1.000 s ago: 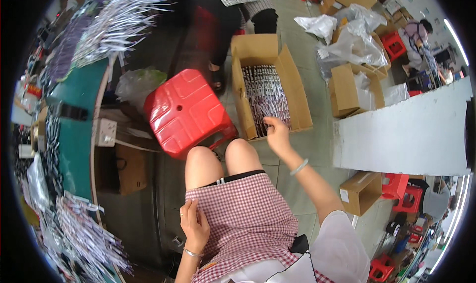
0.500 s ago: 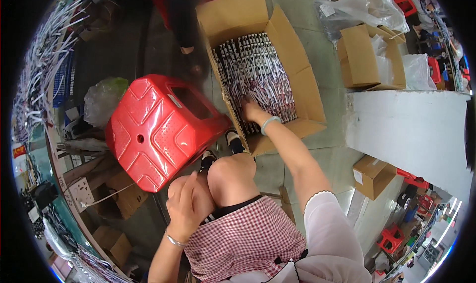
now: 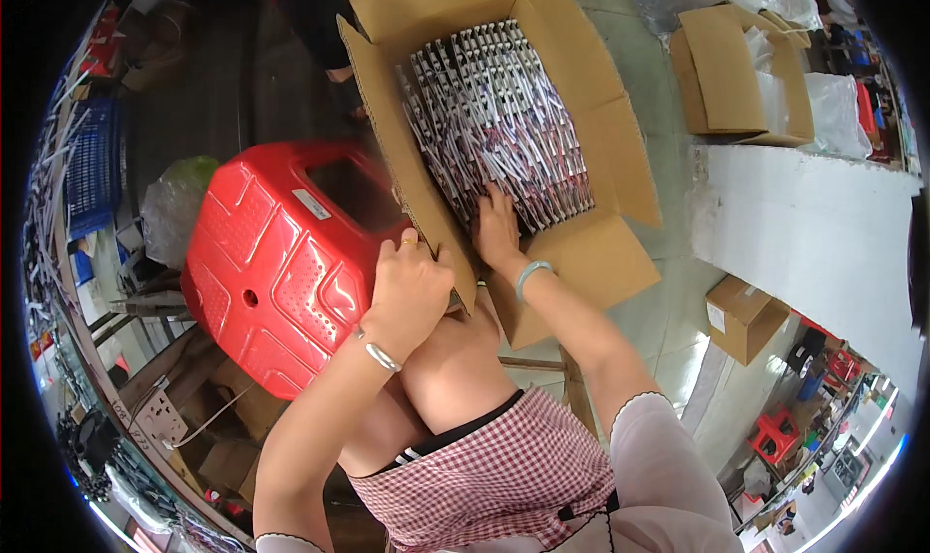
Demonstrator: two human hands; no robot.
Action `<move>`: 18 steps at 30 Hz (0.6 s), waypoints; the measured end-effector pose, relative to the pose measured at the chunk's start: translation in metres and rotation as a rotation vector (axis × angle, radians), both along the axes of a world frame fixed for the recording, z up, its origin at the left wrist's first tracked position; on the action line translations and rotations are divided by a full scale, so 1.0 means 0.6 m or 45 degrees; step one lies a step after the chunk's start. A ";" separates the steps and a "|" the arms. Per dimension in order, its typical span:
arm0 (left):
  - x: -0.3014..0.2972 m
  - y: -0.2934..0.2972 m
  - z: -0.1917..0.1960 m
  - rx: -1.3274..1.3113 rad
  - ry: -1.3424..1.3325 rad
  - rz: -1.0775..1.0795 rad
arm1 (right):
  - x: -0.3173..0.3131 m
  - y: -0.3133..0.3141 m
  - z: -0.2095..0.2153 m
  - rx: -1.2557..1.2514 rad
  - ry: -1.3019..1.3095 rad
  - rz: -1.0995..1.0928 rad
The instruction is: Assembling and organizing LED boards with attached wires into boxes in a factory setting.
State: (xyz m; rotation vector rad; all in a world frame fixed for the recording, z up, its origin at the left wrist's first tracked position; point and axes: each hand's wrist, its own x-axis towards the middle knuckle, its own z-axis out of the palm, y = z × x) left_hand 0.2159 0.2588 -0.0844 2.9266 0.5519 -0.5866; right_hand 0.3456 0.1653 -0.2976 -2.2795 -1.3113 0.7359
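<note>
An open cardboard box (image 3: 605,156) holds tightly packed rows of thin, strip-like pieces (image 3: 499,117) in white, black and reddish purple; their exact kind I cannot make out. My right hand (image 3: 497,231) reaches inside over the box's near end, its fingers stretched out against the nearest strips, with nothing visible in its grasp. At the box's near left edge, my left hand (image 3: 412,287) has its fingers bent over the cardboard side. That hand lies right beside a large red plastic stool (image 3: 281,253).
Another open carton (image 3: 717,78) with clear plastic stands at the far right, by a white ledge (image 3: 804,209). A small closed carton (image 3: 746,319) sits below the ledge. Left of the stool are a plastic bag (image 3: 174,209) and a blue crate (image 3: 92,166). A power socket (image 3: 160,419) is at lower left.
My left hand has moved from above my knee up to the box's near left edge. My right hand stays inside the box, its fingers now flatter on the strips. The view has shifted.
</note>
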 end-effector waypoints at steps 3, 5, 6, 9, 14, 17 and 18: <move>-0.013 0.004 0.002 0.020 -0.063 0.030 | 0.005 0.004 0.010 0.065 -0.126 -0.212; -0.011 0.004 0.004 -0.006 -0.048 0.032 | 0.009 0.001 -0.013 0.177 -0.076 -0.139; -0.014 0.005 0.005 -0.022 -0.011 0.022 | 0.006 0.008 -0.013 0.297 -0.021 -0.067; -0.021 0.005 0.005 -0.023 0.014 0.000 | -0.007 0.035 -0.021 0.284 -0.087 0.094; -0.022 0.007 0.008 -0.023 0.032 -0.037 | -0.016 0.066 -0.046 -0.062 -0.385 0.174; -0.025 0.005 0.010 -0.021 0.061 -0.035 | -0.023 0.076 -0.041 -0.138 -0.431 0.261; -0.026 0.006 0.009 -0.011 0.053 -0.041 | -0.024 0.078 -0.045 -0.143 -0.437 0.257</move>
